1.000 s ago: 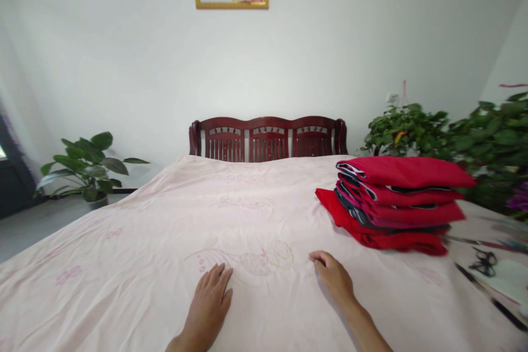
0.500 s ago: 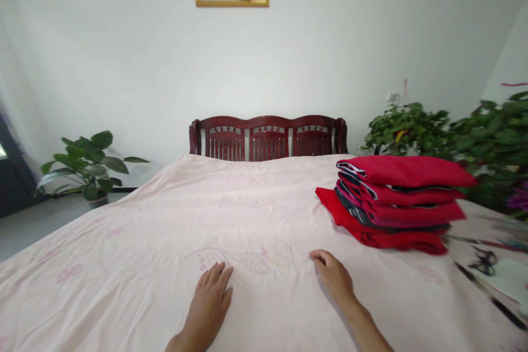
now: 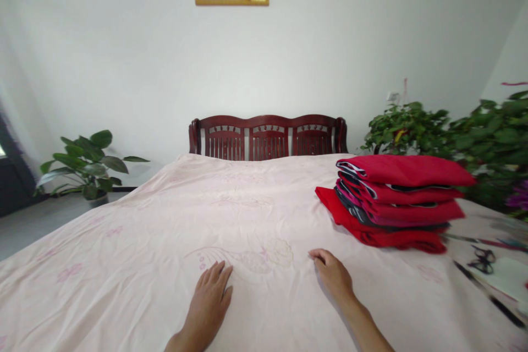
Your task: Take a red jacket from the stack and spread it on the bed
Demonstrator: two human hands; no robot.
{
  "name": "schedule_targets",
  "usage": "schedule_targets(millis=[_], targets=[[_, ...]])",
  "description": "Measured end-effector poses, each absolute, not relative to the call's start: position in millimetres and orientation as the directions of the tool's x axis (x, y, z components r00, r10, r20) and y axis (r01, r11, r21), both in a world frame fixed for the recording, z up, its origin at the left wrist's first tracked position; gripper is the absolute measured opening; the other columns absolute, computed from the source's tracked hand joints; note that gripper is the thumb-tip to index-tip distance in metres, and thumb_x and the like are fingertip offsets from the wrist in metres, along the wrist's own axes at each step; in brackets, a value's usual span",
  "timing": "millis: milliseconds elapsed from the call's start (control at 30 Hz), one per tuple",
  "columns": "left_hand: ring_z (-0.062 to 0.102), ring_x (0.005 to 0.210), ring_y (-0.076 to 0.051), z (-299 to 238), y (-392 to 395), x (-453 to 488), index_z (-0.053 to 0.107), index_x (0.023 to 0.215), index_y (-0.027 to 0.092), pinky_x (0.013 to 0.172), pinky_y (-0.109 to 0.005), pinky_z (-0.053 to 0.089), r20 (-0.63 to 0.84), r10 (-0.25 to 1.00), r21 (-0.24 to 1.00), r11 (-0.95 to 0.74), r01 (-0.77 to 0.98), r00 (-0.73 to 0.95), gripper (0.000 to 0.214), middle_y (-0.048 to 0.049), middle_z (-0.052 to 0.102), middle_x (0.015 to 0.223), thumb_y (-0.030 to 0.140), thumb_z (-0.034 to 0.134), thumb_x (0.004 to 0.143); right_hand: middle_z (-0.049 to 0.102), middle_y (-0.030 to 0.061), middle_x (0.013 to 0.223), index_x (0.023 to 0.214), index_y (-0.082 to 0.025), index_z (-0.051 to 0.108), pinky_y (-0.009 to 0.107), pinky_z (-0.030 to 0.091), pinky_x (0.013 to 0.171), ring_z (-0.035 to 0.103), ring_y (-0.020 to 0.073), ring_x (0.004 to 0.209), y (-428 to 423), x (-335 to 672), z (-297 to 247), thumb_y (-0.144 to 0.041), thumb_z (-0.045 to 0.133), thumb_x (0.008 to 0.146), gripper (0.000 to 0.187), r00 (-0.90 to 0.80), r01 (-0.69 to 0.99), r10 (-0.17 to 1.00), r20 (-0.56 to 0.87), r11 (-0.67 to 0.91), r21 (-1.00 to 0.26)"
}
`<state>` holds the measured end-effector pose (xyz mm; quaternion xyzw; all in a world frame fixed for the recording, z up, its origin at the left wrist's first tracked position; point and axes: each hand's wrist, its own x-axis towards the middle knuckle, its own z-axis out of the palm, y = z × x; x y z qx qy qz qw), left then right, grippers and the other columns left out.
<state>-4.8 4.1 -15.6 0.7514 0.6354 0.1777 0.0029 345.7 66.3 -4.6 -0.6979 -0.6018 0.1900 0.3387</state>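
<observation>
My left hand [image 3: 209,302] lies palm down on the pale pink flowered cloth [image 3: 148,264], fingers stretched forward and the thumb a little apart. It holds nothing. On the same cloth, right of an embroidered flower, my right hand [image 3: 333,274] rests partly on its side. Its fingers are loosely bent towards the left, and nothing shows in them; the thumb is mostly hidden. Beyond and to the right of that hand stands a stack of folded red and dark clothes [image 3: 404,203], apart from both hands. The lowest red piece sticks out to the left.
At the right edge lie black-handled scissors [image 3: 482,259], a long dark pen-like thing [image 3: 489,292] and a whitish sheet [image 3: 505,278]. A dark red wooden bench back [image 3: 268,137] rises behind the cloth. Potted plants stand at the left [image 3: 93,168] and right [image 3: 408,126].
</observation>
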Motion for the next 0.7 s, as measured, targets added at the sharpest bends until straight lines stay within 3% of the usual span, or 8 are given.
schedule_targets(millis=[700], targets=[[0.043,0.137,-0.027,-16.6,5.0,-4.5,0.056,0.136,0.021,0.115,-0.048,0.032,0.267,0.956,0.228,-0.188,0.955,0.124,0.048,-0.0085,0.052,0.145,0.022,0.042,0.090,0.072,-0.0006,0.112,0.101,-0.026,0.069,0.027,0.044,0.089,0.063,0.0178,0.106,66.7,345.2,-4.7,-0.026,0.042,0.085,0.032,0.209,0.709,0.969,0.134,-0.056,-0.703]])
